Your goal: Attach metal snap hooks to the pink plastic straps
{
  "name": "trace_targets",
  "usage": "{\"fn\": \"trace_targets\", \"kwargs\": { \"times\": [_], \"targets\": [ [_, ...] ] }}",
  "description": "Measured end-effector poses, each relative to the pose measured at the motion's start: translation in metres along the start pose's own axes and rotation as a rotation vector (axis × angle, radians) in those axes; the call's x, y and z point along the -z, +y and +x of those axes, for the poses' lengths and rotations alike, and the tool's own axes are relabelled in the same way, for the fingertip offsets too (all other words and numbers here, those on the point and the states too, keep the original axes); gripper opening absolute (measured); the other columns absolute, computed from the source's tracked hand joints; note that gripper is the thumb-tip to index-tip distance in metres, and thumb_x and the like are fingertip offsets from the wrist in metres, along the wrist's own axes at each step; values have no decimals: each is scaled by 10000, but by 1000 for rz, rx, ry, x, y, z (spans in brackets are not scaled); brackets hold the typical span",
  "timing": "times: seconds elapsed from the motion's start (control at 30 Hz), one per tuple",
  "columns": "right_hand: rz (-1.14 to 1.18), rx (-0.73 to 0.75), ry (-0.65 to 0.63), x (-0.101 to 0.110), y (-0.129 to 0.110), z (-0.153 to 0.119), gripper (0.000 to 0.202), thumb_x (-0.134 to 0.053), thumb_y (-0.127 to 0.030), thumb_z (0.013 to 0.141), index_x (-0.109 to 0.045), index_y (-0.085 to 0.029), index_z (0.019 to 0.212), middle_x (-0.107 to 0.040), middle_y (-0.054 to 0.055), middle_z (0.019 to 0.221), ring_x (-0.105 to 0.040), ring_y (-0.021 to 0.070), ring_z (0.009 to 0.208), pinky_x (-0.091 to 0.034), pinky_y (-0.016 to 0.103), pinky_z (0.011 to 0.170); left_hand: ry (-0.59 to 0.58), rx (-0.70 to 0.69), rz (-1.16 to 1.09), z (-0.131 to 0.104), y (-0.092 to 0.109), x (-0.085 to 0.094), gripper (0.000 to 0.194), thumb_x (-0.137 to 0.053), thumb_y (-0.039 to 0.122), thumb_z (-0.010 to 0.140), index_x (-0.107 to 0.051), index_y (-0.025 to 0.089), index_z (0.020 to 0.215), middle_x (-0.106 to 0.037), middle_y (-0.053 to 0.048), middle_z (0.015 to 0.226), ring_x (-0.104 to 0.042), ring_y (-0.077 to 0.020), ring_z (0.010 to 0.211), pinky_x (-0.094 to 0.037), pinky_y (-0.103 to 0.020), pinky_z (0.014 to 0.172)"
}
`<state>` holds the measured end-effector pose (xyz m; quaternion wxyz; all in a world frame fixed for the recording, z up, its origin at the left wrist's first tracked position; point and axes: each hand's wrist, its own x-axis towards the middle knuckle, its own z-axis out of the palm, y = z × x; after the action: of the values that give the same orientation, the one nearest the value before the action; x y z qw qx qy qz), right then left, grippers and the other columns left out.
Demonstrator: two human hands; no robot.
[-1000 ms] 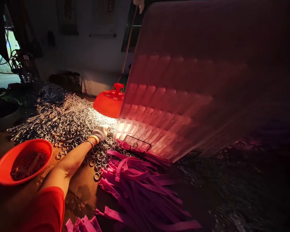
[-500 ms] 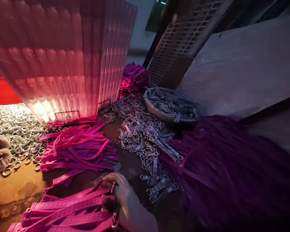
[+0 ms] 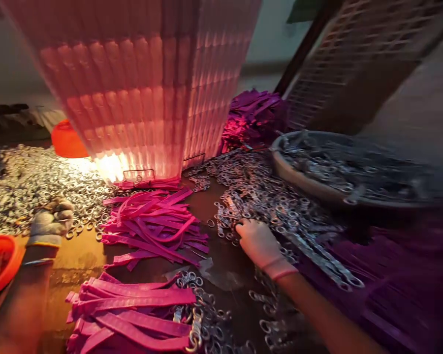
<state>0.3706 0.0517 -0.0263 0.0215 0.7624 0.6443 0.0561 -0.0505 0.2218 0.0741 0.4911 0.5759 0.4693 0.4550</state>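
My left hand (image 3: 50, 223), in a pale glove, has curled fingers at the edge of the heap of metal rings (image 3: 18, 196); whatever is between them is hidden. My right hand (image 3: 260, 246), in a light glove with a pink cuff, touches the pile of metal links (image 3: 243, 184). Its fingers are bent together and their tips are hidden. Between the hands lies a loose bunch of pink straps (image 3: 151, 223). Nearer the front is a stack of pink straps (image 3: 133, 309) with metal links at its right end.
Corrugated translucent panels (image 3: 133, 98) stand behind the straps, beside a red lampshade (image 3: 68, 140). A wide basin of links (image 3: 299, 177) stands at right, with dark purple straps (image 3: 398, 275) in front. An orange bowl (image 3: 13, 260) sits at left and more purple straps (image 3: 256, 113) lie behind.
The view has swung left. My right hand has left the front strap stack and moved right and forward to the links. More of my left hand and forearm shows at the rings.
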Motion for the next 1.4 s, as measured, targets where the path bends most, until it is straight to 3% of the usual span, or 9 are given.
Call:
{"fn": "trace_targets", "kwargs": {
  "times": [0.13, 0.23, 0.33, 0.53, 0.73, 1.0, 1.13, 1.27, 1.4],
  "targets": [
    [-64, 69, -21, -6, 0, -2, 226, -517, 0, 756, -712, -113, 741, -697, 197, 869, -646, 319, 843, -419, 378, 687, 83, 203, -208, -32, 5, 16, 393, -310, 140, 1032, -576, 145, 742, -493, 29, 604, -435, -30, 481, -281, -91, 384],
    [-6, 61, 96, -7, -5, -10, 210, -521, -22, 723, -697, -135, 742, -694, 217, 1050, -635, 350, 967, -468, 416, 764, 28, 514, -522, -64, -3, -32, 328, -347, 81, 978, -596, 151, 776, -504, 11, 613, -412, -32, 440, -245, -85, 336],
    [440, 55, 190, 0, -32, -28, 324, -483, -54, 728, -697, -171, 942, -712, 157, 1105, -657, 291, 995, -518, 379, 823, -73, 843, -862, -99, -9, -88, 121, -538, 98, 875, -640, 143, 924, -586, -17, 701, -496, -49, 452, -221, -97, 306],
    [1215, 162, -5, 43, -124, -71, 320, -502, -202, 860, -668, -253, 1130, -755, 38, 1002, -702, 208, 879, -567, 298, 761, -127, 912, -881, -139, -26, -137, 104, -692, 200, 765, -654, 135, 837, -638, -34, 735, -516, -55, 454, -232, -131, 325],
    [1357, 64, -57, 61, -159, -72, 288, -558, -246, 853, -678, -247, 1116, -759, 15, 958, -701, 196, 840, -570, 292, 744, -93, 604, -631, -152, -46, -143, 264, -738, 386, 753, -731, 147, 866, -528, 25, 518, -357, -53, 362, -245, -195, 357],
    [1453, 14, -143, 61, -173, -63, 268, -623, -251, 752, -693, -222, 1009, -746, 36, 962, -675, 219, 876, -563, 348, 795, -167, 398, -381, -163, -40, -131, 332, -613, 396, 866, -782, 189, 1063, -740, -80, 839, -476, -84, 477, -348, -212, 435],
    [1574, -124, -210, 59, -172, -65, 254, -685, -317, 775, -682, -209, 1005, -729, 48, 928, -658, 213, 841, -555, 335, 755, -295, 499, -682, -158, -44, -128, 256, -657, 309, 782, -792, 161, 941, -737, -113, 899, -611, -162, 660, -464, -241, 543],
    [1740, -226, -332, 54, -167, -63, 381, -799, -363, 696, -671, -201, 1016, -707, 49, 892, -632, 190, 740, -517, 298, 646, -326, 742, -816, -155, -57, -120, 250, -700, 334, 701, -743, 145, 860, -683, -72, 756, -529, -116, 531, -275, -185, 378],
    [1763, -306, -412, 63, -162, -62, 409, -839, -372, 655, -675, -194, 985, -652, 4, 787, -554, 131, 630, -450, 259, 583, -384, 746, -683, -156, -60, -110, 254, -686, 356, 773, -699, 112, 844, -614, -27, 664, -436, -65, 474, -191, -177, 369]
  ]
}}
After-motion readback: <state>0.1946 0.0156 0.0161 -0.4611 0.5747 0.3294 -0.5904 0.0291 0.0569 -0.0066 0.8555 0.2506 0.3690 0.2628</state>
